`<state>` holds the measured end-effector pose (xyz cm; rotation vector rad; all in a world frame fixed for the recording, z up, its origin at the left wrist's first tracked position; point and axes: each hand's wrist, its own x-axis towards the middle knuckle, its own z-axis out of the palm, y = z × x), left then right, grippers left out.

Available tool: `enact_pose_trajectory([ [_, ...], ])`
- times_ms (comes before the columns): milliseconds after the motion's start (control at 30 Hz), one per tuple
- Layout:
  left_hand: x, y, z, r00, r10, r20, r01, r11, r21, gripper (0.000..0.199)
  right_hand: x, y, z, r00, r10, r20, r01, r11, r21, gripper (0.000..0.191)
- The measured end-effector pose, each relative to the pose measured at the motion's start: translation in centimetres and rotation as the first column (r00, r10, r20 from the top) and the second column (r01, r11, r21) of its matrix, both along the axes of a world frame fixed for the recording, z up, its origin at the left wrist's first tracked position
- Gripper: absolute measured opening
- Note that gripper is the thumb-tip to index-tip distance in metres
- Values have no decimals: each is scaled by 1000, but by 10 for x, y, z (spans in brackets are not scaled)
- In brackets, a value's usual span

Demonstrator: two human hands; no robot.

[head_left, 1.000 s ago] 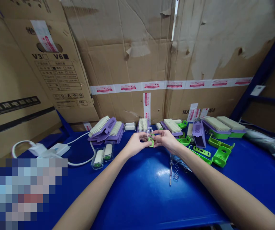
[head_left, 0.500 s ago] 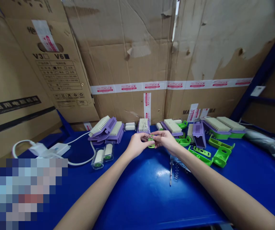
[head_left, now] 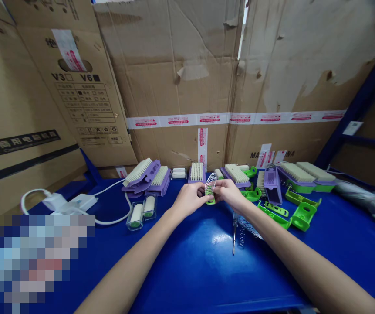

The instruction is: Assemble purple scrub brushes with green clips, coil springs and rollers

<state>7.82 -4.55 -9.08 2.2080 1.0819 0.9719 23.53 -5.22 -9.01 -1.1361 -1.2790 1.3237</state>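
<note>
Above the middle of the blue table, my left hand is closed on a small green plastic part. A metal coil spring rises from that part, tilted slightly. My right hand is closed at the right side of the spring and the green part, its fingertips pinching there. Whether those fingertips grip the spring or the plastic is partly hidden. Behind the hands lies a purple brush with pale bristles. A screwdriver and a loose spring lie below my right forearm.
Several purple brushes line the back against cardboard. Green plastic shells lie at right. Two clear cases with white rollers sit at left, near a white cable and adapter. A plastic bag lies far right.
The spring now shows clearly above the green part, further right and more upright than before. Both hands stay close together, and the view has shifted slightly.
</note>
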Motion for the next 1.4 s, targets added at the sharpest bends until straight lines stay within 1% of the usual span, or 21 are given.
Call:
enact_pose_trajectory([
  [33, 0, 0, -1, 999, 18, -32, -17, 998, 52, 21, -1, 0, 0, 1000, -21, 4, 21, 1000, 3, 20],
  [100, 1, 0, -5, 998, 40, -57, -34, 994, 106, 21, -2, 0, 0, 998, -62, 2, 62, 998, 10, 19],
  [233, 3, 1, -9, 996, 91, 7, -91, 993, 76, 24, -5, -1, -2, 992, -123, -3, 123, 992, 38, 15],
  [333, 5, 0, -7, 996, 74, 43, -75, 996, 38, 19, -5, -1, -1, 991, -136, 7, 136, 990, 24, 15],
  [467, 7, -2, -4, 998, -2, 55, 1, 1000, 22, 13, -3, -1, 1, 994, -107, 35, 107, 994, 2, 16],
  [600, 6, 0, -5, 1000, 14, 17, -15, 998, 57, 15, -2, -1, 2, 995, -75, 64, 75, 997, 7, 15],
  [667, 4, 1, -4, 1000, -1, 0, 1, 998, 57, 17, -3, -2, 2, 996, -61, 68, 61, 998, 0, 14],
  [833, -2, -1, 5, 993, -108, -41, 107, 994, -10, 15, -2, -5, 5, 998, 17, 59, -14, 999, -47, 13],
  [900, -3, -2, 8, 988, -149, -25, 148, 988, -40, 14, 0, -5, 6, 996, 50, 76, -44, 996, -72, 13],
  [967, -2, -2, 7, 987, -159, 3, 159, 986, -57, 15, 3, -3, 5, 995, 75, 63, -69, 993, -92, 13],
  [1033, 0, -1, 5, 993, -100, 66, 104, 993, -54, 16, 3, -2, 5, 998, 62, -27, -64, 994, -93, 15],
  [1100, 3, 1, 2, 986, 25, 164, -21, 1000, -21, 17, 2, -3, 5, 985, 44, -164, -59, 995, -83, 18],
  [1167, 5, 3, -1, 954, 154, 256, -160, 987, 2, 18, -2, -5, 6, 965, 79, -250, -96, 994, -55, 19],
  [1233, 6, 5, -3, 925, 241, 295, -248, 969, -13, 17, -7, -8, 6, 964, 151, -218, -155, 988, -1, 20],
  [1267, 7, 5, -4, 921, 255, 295, -258, 966, -28, 17, -9, -9, 5, 972, 169, -165, -166, 986, 30, 21],
  [1333, 6, 6, -5, 923, 251, 293, -248, 968, -48, 14, -14, -10, 2, 986, 161, -43, -157, 984, 89, 23],
  [1400, 6, 7, -6, 927, 233, 295, -230, 972, -43, 11, -16, -8, -3, 992, 121, 38, -125, 984, 129, 24],
])
